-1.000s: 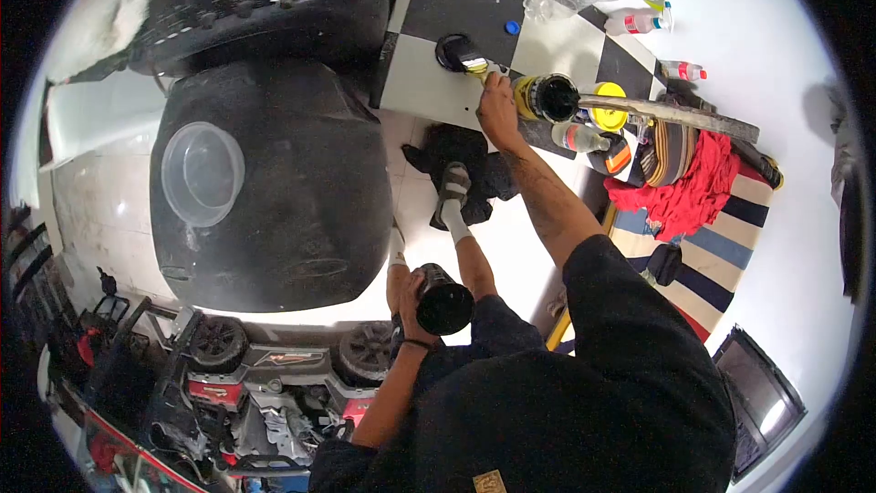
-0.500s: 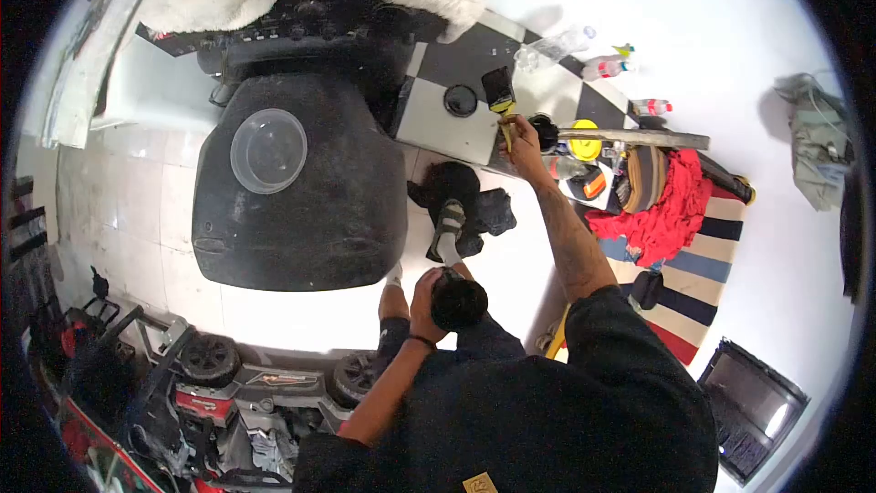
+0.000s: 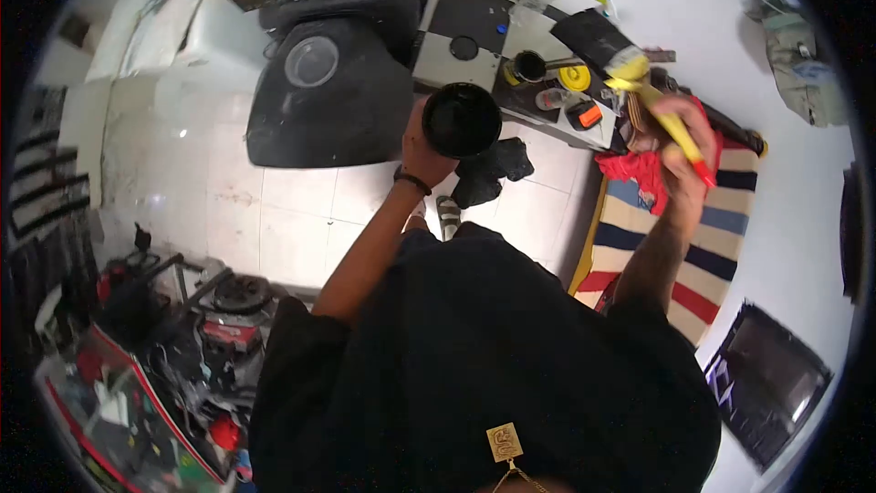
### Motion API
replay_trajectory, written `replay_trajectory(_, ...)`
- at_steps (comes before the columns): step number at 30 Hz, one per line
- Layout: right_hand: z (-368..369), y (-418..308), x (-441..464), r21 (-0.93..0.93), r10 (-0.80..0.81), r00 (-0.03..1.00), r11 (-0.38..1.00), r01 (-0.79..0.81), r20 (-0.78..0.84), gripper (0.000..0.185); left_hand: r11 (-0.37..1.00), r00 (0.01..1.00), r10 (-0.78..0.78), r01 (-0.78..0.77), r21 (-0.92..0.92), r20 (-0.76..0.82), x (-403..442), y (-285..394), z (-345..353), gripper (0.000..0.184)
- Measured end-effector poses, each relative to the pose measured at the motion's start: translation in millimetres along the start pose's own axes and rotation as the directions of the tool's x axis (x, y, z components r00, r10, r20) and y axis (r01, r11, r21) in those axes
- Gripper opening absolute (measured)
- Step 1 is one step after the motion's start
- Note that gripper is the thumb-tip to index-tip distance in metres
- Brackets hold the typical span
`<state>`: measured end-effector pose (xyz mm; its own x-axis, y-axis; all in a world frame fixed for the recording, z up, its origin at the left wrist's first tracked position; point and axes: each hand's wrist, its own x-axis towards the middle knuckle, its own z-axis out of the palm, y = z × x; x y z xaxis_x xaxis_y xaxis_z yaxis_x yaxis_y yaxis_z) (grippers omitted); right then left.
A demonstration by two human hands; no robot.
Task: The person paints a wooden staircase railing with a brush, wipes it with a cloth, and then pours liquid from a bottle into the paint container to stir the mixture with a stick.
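A round black container (image 3: 462, 120), its open top facing me, is held by my left hand (image 3: 427, 148), whose fingers wrap round its side. At the right, my right hand (image 3: 684, 141) is closed on the yellow handle of a paintbrush (image 3: 671, 119). Raised close to the camera, the brush points up and left, and dark material coats its wide bristles. Beyond the container, a black round lid (image 3: 464, 47) lies on the checkered surface (image 3: 443, 68). An open dark tin (image 3: 526, 68) stands beside a yellow lid (image 3: 574, 78).
A large black panel (image 3: 338, 119) bears a clear plastic tub (image 3: 311, 62). Bottles, including a clear one (image 3: 551, 99), are near the tin. Right of them are a red cloth (image 3: 630, 173) and a striped bench (image 3: 620, 237). Black bags (image 3: 493, 169) lie on the floor.
My left hand has raised the black container towards the camera. My right hand has lifted the paintbrush away from the checkered surface, up and to the right. The view has shifted.
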<state>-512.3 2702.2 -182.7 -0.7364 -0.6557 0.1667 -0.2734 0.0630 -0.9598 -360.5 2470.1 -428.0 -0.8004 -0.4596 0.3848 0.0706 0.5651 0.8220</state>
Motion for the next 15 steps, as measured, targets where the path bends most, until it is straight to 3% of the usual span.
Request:
replay_trajectory(1, -6, -8, -8, -0.025, -0.029, 0.998, 0.999, 0.028, -0.05, 0.058, 1.0, 0.999, 0.0, -0.001, 0.021, 0.035, 2, 4, -8, 0.064)
replay_trajectory(2, -6, -13, -14, 0.078, -0.176, 0.984, 0.981, 0.179, -0.04, 0.053, 0.998, 1.0, 0.011, -0.011, 0.068, 0.013, 2, 7, -13, 0.065)
replay_trajectory(4, 5, -29, -24, 0.11, -0.342, 0.939, 0.932, 0.344, -0.044, 0.042, 0.991, 1.0, -0.004, 0.005, 0.132, -0.009, -8, 17, -24, 0.066)
replay_trajectory(6, 26, -41, -20, -0.028, -0.555, 0.827, 0.829, 0.559, 0.091, 0.029, 0.988, 0.997, -0.08, 0.082, 0.132, -0.019, -17, 40, -43, 0.068)
replay_trajectory(8, 59, -54, -30, -0.169, -0.494, 0.865, 0.848, 0.502, 0.089, 0.016, 0.979, 0.985, -0.169, 0.172, 0.112, -0.037, -35, 56, -59, 0.069)
replay_trajectory(10, 82, -71, -38, -0.376, -0.307, 0.912, 0.839, 0.394, 0.271, 0.016, 0.963, 0.967, -0.237, 0.246, 0.106, -0.089, -53, 65, -76, 0.07)
replay_trajectory(13, 112, -70, -37, -0.109, -0.361, 0.771, 0.87, 0.481, 0.525, 0.016, 0.947, 0.955, -0.233, 0.265, 0.18, -0.185, -80, 82, -109, 0.068)
replay_trajectory(14, 124, -71, -39, -0.12, -0.417, 0.701, 0.807, 0.579, 0.579, 0.018, 0.942, 0.946, -0.237, 0.279, 0.187, -0.221, -86, 90, -120, 0.068)
replay_trajectory(15, 140, -76, -40, -0.051, -0.399, 0.679, 0.84, 0.54, 0.617, 0.018, 0.947, 0.932, -0.249, 0.291, 0.134, -0.265, -91, 104, -133, 0.066)
